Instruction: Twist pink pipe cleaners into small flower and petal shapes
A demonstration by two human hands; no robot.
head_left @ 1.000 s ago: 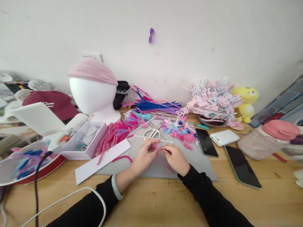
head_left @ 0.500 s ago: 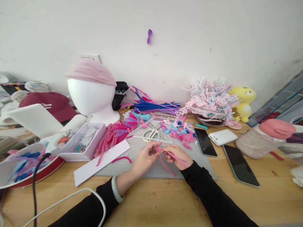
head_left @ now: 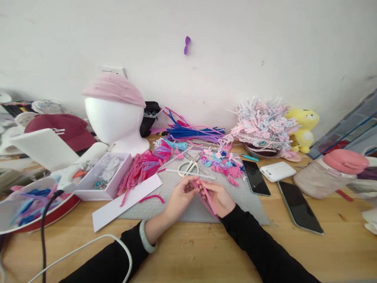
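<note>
Over the grey cutting mat (head_left: 185, 212), my left hand (head_left: 182, 198) and my right hand (head_left: 218, 196) meet with their fingertips pinched together. Between them they hold a pink pipe cleaner (head_left: 209, 202), whose two lengths hang down side by side toward me. The spot where it bends is partly hidden by the fingers. Just beyond the hands lie white-handled scissors (head_left: 187, 168). A darker pink pipe cleaner piece (head_left: 151, 197) rests on the mat to the left. Behind my right hand is a pile of small pink, blue and purple fuzzy flowers (head_left: 225, 163).
A white strip of card (head_left: 126, 202) and a white box of beads (head_left: 110, 192) are on the left, near a foam head (head_left: 113, 122). Phones (head_left: 300, 206), a power bank (head_left: 277, 171) and a pink-lidded bottle (head_left: 321, 179) stand right. A white cable (head_left: 88, 245) crosses my left sleeve.
My right hand has turned and shifted slightly left. The length of pipe cleaner that pointed out to the right now hangs down next to the other one. My left hand stays nearly still.
</note>
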